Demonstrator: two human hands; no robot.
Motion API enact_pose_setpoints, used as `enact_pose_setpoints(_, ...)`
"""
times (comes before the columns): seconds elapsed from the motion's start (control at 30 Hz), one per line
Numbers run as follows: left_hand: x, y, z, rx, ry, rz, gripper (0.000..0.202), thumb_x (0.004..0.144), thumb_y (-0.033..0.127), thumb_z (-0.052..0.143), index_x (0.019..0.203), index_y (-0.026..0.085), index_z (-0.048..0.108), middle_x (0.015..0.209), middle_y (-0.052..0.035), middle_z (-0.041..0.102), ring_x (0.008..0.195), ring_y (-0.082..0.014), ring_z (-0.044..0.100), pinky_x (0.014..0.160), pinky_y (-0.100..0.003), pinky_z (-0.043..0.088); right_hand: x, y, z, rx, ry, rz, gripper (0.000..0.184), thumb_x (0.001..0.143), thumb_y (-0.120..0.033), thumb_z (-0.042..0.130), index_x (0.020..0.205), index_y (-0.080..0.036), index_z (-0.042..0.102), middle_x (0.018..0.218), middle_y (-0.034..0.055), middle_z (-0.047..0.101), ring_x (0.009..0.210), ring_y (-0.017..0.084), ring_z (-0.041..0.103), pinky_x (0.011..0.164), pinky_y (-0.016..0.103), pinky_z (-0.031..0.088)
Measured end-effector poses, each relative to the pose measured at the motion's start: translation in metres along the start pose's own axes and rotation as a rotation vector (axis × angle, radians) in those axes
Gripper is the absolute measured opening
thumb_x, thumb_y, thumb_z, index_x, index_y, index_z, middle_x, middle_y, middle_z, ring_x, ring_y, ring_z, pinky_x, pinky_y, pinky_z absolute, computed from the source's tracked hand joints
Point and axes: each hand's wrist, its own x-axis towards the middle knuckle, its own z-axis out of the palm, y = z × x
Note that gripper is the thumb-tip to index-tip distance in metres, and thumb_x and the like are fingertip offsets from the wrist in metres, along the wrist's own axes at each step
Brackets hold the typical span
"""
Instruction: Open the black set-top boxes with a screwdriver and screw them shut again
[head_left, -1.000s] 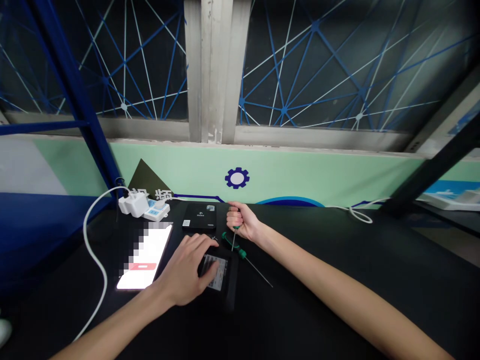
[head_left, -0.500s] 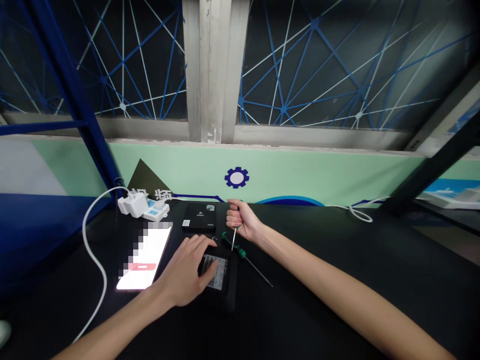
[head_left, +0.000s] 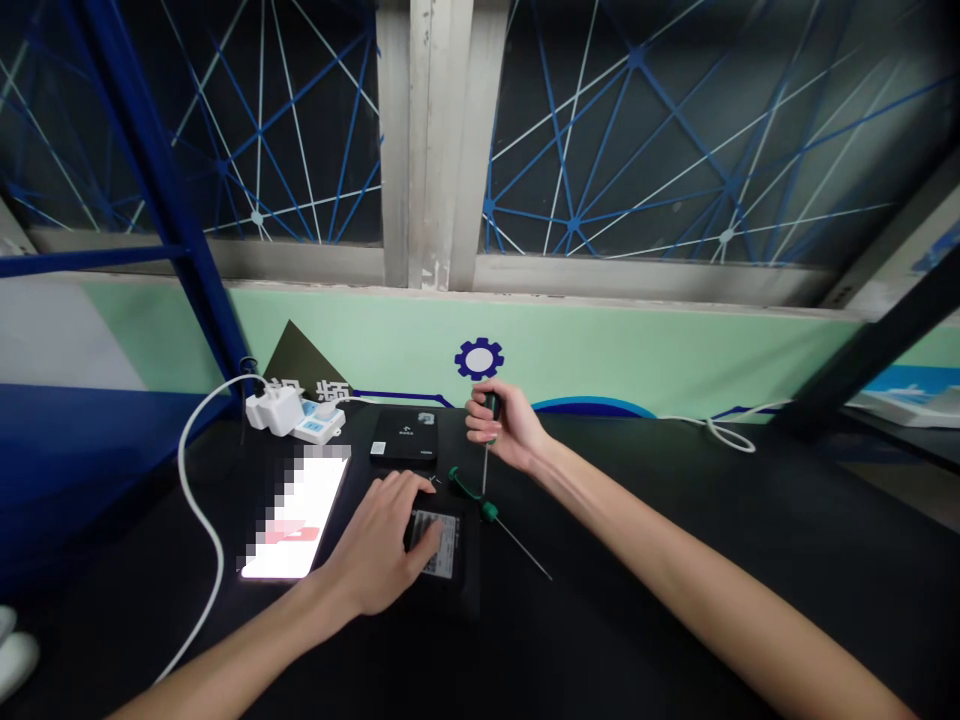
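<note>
My left hand lies over the left side of a black box-shaped device. Its thumb rests on the printed label, and the other fingers stretch past the far edge, apart from the thumb. In my right hand is a screwdriver, its dark handle partly covered by curled fingers. The thin shaft points down, its tip close to the device's far right corner; I cannot tell whether it touches anything. A second screwdriver, with a green and black handle, lies just right of the device.
Behind the device lies a flat black box with a white sticker. A lit phone or tablet lies to the left. White chargers and a power strip stand at the back left, with a white cable looping forward.
My right hand has loosened its fingers, baring the screwdriver's handle, and moved slightly right. The screwdriver's tip has shifted right, away from the device's corner. My left hand stays on the device.
</note>
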Motion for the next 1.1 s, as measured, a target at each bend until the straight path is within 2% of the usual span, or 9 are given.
enact_pose_setpoints(0.13,-0.002,-0.001,0.001,0.016,0.026,-0.047,0.017,0.095,0.031,0.048,0.109,0.022,0.052,0.1,-0.0068,0.061,0.092,-0.0262,0.058,0.083,-0.044,0.048,-0.004,-0.007,0.003,-0.34,-0.088,-0.058,0.015,0.08,-0.02,0.061,0.073,-0.02,0.047,0.056,-0.0071,0.046,0.04,0.004,0.023,0.035,0.015,0.018)
enact_pose_setpoints(0.2,-0.003,-0.001,0.002,0.017,0.033,-0.066,0.018,0.096,0.033,0.048,0.11,0.022,0.052,0.102,-0.007,0.061,0.092,-0.0263,0.058,0.083,-0.044,0.048,-0.004,-0.002,-0.001,-0.663,-0.03,-0.165,0.011,0.08,-0.021,0.064,0.078,-0.02,0.054,0.055,-0.0082,0.046,0.039,0.005,0.024,0.036,0.016,0.015)
enact_pose_setpoints(0.3,-0.002,0.0,0.003,0.013,0.047,-0.058,0.019,0.097,0.032,0.048,0.112,0.023,0.051,0.104,-0.0066,0.06,0.094,-0.0259,0.057,0.084,-0.044,0.048,-0.002,0.011,-0.011,-1.165,-0.02,-0.321,0.007,0.077,-0.014,0.066,0.074,-0.019,0.061,0.057,-0.0056,0.052,0.048,0.008,0.04,0.042,0.018,0.025)
enact_pose_setpoints(0.4,0.001,0.003,0.003,0.019,0.058,-0.049,0.016,0.096,0.031,0.048,0.109,0.023,0.052,0.103,-0.0064,0.059,0.094,-0.0255,0.056,0.084,-0.044,0.048,-0.003,0.023,-0.021,-1.246,0.001,-0.328,0.014,0.071,-0.013,0.074,0.067,-0.017,0.062,0.06,-0.0039,0.056,0.053,0.008,0.045,0.046,0.019,0.029)
enact_pose_setpoints(0.67,0.003,0.006,0.001,0.049,0.055,-0.06,0.016,0.095,0.029,0.048,0.106,0.023,0.057,0.102,-0.0051,0.058,0.094,-0.0253,0.057,0.081,-0.043,0.049,-0.009,0.037,-0.034,-1.31,0.045,-0.129,0.035,0.068,-0.026,0.084,0.07,-0.021,0.049,0.048,-0.0091,0.053,0.027,0.007,0.043,0.028,0.019,0.027)
enact_pose_setpoints(0.8,0.003,0.004,0.004,0.051,0.075,-0.057,0.017,0.094,0.029,0.048,0.107,0.023,0.058,0.102,-0.0051,0.058,0.096,-0.0257,0.057,0.083,-0.043,0.048,-0.018,0.038,-0.032,-1.401,0.171,-0.098,0.03,0.076,-0.026,0.076,0.081,-0.023,0.047,0.046,-0.0104,0.052,0.025,0.011,0.048,0.025,0.019,0.033)
enact_pose_setpoints(0.9,0.003,0.003,0.005,0.049,0.074,-0.069,0.018,0.094,0.028,0.048,0.109,0.023,0.058,0.104,-0.0053,0.059,0.098,-0.0259,0.057,0.085,-0.043,0.048,-0.027,0.037,-0.028,-1.465,0.183,-0.112,0.018,0.081,-0.022,0.067,0.089,-0.023,0.05,0.046,-0.0099,0.052,0.031,0.013,0.054,0.027,0.018,0.039)
enact_pose_setpoints(1.03,0.004,0.003,0.007,0.033,0.096,-0.077,0.018,0.093,0.028,0.049,0.106,0.023,0.059,0.104,-0.0053,0.06,0.098,-0.0261,0.057,0.085,-0.043,0.048,-0.035,0.036,-0.029,-1.548,0.181,-0.096,0.001,0.085,-0.022,0.058,0.084,-0.022,0.058,0.048,-0.0055,0.055,0.037,0.016,0.061,0.031,0.02,0.044)
enact_pose_setpoints(1.1,0.004,0.004,0.007,0.026,0.108,-0.079,0.017,0.092,0.028,0.049,0.106,0.023,0.059,0.103,-0.0052,0.06,0.098,-0.0262,0.057,0.084,-0.042,0.048,-0.037,0.036,-0.032,-1.563,0.216,-0.094,0.006,0.085,-0.023,0.056,0.079,-0.021,0.058,0.049,-0.0035,0.057,0.038,0.017,0.062,0.033,0.021,0.045)
